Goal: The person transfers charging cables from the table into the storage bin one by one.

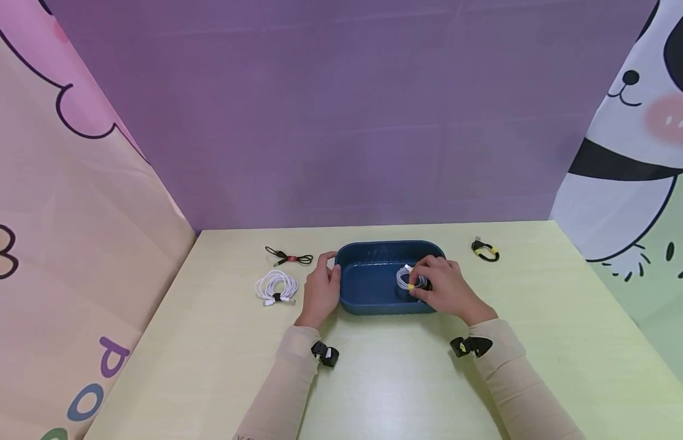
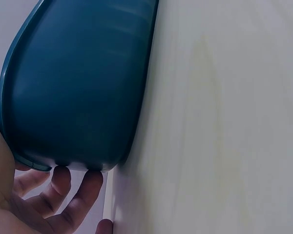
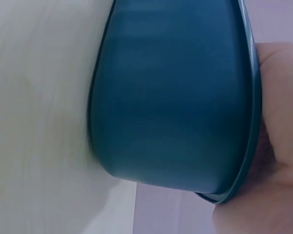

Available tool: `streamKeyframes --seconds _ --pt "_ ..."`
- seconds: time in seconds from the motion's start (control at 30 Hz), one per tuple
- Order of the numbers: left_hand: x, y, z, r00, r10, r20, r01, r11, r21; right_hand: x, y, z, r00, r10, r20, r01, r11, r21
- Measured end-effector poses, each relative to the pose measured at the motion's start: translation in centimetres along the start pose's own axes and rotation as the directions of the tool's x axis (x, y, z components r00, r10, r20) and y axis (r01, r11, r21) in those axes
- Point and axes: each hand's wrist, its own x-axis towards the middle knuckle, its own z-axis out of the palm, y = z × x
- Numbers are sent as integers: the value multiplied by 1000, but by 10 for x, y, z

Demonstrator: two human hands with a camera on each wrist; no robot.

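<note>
A blue rectangular tray (image 1: 393,307) with rounded corners stands on the table. At its left end my left hand (image 1: 319,294) holds the rim, with fingertips (image 2: 90,183) against the outer end wall. My right hand (image 1: 444,288) reaches over the tray's right side and pinches a coiled pale grey cable (image 1: 403,278) with a yellow tie. This coil is over the tray's inside, partly hidden by the fingers. In the right wrist view the tray wall (image 3: 171,107) fills the middle, and the hand shows only behind its rim.
Left of the tray lie a coiled white cable (image 1: 277,282) with a black tie and, farther back, a black cable (image 1: 297,259) with a red tie. A black cable (image 1: 487,252) with yellow bands lies at the back right. A purple backdrop (image 1: 341,122) rises behind the table.
</note>
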Motion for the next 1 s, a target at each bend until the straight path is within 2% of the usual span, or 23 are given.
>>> streamKeyframes --seconds 0.2,0.47,1.0 --pt "-2 0 0 1000 -19 12 19 1000 -2 -1 1 0 999 3 32 -3 1000 1" --pt "-2 2 -2 1000 -9 1 9 1000 -3 -1 2 -1 999 -22 38 23 1000 -22" --pt "-1 3 -1 1000 -8 -1 8 1000 0 1 3 -5 993 -29 119 34 998 -45"
